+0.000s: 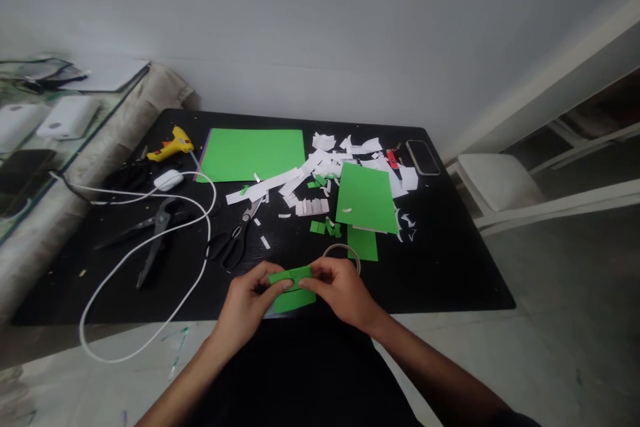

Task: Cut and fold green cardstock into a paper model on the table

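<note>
Between my two hands, at the table's near edge, is a small folded piece of green paper (294,300). My left hand (246,300) pinches its left end, thumb on the near face and fingers behind. At the right end, my right hand (345,290) grips it the same way, with its thumb along the fold. A lower flap of the paper hangs below both thumbs. Just behind my right hand lies a ring-shaped roll of tape (345,247), partly covered by the hand. Black-handled scissors (235,240) rest to the left, beyond my left hand.
On the black table (440,267) are large green sheets (255,153), a green card (367,197), white paper scraps (330,163), a phone (423,157), a yellow glue gun (173,144) and pliers-like cutters (159,233). A white cable (145,240) loops over the left front edge. A white chair (495,177) stands right.
</note>
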`<state>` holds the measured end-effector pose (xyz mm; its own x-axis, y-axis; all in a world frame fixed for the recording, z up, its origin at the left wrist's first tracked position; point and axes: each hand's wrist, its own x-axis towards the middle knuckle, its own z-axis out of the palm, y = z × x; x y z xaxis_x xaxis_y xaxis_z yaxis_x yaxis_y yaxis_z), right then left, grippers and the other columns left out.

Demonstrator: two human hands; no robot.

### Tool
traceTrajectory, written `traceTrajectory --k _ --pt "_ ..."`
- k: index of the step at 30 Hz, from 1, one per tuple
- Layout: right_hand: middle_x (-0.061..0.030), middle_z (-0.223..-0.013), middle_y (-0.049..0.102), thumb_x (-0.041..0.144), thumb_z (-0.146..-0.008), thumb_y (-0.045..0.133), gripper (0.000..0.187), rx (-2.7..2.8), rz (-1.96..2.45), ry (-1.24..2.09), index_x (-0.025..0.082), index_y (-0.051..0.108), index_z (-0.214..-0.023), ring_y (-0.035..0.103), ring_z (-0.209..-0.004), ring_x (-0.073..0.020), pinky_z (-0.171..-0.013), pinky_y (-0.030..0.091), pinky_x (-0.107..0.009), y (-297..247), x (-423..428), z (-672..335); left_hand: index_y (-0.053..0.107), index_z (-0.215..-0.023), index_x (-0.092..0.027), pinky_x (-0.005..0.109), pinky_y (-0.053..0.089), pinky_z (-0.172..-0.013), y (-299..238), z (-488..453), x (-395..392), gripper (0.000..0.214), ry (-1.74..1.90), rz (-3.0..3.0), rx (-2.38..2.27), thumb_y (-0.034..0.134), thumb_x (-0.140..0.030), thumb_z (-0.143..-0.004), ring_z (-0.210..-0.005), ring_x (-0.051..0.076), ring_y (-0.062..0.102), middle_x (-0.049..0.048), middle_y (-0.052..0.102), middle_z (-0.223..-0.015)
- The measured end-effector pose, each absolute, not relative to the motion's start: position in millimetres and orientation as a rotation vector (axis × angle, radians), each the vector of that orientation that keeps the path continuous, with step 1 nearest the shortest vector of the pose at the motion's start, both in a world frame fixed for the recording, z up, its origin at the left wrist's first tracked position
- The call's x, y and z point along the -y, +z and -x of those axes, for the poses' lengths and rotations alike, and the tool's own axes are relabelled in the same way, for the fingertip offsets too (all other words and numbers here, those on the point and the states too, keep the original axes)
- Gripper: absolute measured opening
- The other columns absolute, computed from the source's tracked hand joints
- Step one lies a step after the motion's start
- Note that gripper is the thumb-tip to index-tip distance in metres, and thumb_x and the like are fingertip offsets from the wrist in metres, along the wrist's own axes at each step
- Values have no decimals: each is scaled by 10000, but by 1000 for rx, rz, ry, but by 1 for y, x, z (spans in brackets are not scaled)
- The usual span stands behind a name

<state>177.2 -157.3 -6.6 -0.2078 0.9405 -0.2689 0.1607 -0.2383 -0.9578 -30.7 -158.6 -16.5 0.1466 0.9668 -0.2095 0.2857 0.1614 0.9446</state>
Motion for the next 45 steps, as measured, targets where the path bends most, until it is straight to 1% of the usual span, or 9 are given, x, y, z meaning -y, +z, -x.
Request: traceTrajectory --k 4,8,12,17,21,26,36,42,45 --pt "-70 -973 813 328 -893 815 211 1532 1440 1264 199 763 -1051 777 -915 -252 -845 620 -410 -4 152 -186 758 -935 -212 274 513 -619 -22 32 155 349 771 -1358 -1418 740 -553 -870 -680 195 681 2 731 -729" --pt "-133 -1342 690 194 -795 889 548 1900 1652 802 225 686 -1302 640 -1303 -351 -1116 540 -574 1 150 -209 756 -1174 -219 365 586 -778 -28 36 146 413 784 -1690 -1571 682 -549 -936 -821 248 737 54 790 -955" --pt "-161 -1497 576 147 -771 884 737 2142 1791 748 224 600 -1447 537 -1416 -405 -1161 501 -644 3 151 -227 740 -1220 -205 451 537 -1048 -26 47 135 373 934 -1990 -1612 594 -481 -1015 -1172 302 699 113 754 -1226" --pt "-135 -1397 609 129 -822 759 687 2179 1725 776 270 577 -1469 577 -1331 -377 -1089 558 -626 7 152 -229 738 -1052 -219 405 548 -987 -13 75 124 295 901 -2026 -1708 527 -425 -1045 -1078 267 717 76 770 -1111" --pt "-112 -1317 561 218 -856 726 648 2008 1509 886 332 563 -1472 598 -1261 -322 -1078 562 -592 18 150 -228 711 -988 -189 456 552 -882 -8 99 117 365 635 -2074 -2030 498 -485 -1008 -959 328 700 125 733 -1019" --pt "-85 -1410 558 298 -954 654 500 1619 1209 1360 374 583 -1443 612 -1280 -275 -1010 608 -492 29 144 -222 658 -1119 -136 478 546 -865 -10 108 110 409 123 -2168 -2107 559 -493 -946 -948 379 695 179 719 -1025" --pt "-92 -1494 609 383 -963 645 394 1181 978 1805 335 645 -1354 650 -1312 -308 -1000 613 -515 28 136 -206 633 -955 -205 413 511 -687 10 110 104 367 26 -2082 -2008 468 -532 -963 -848 357 742 156 760 -1005" --pt "-89 -1528 537 335 -712 955 761 1140 866 1927 351 578 -1373 616 -1313 -287 -988 613 -434 21 136 -198 643 -1035 -228 392 546 -718 22 126 111 497 356 -1814 -1870 566 -682 -849 -819 323 752 115 791 -973" --pt "-76 -1491 538 260 -720 951 778 1201 913 1901 359 564 -1388 610 -1301 -264 -972 618 -398 23 138 -192 648 -1100 -219 342 529 -652 22 129 115 562 462 -1725 -1757 570 -716 -848 -727 259 712 82 779 -946"
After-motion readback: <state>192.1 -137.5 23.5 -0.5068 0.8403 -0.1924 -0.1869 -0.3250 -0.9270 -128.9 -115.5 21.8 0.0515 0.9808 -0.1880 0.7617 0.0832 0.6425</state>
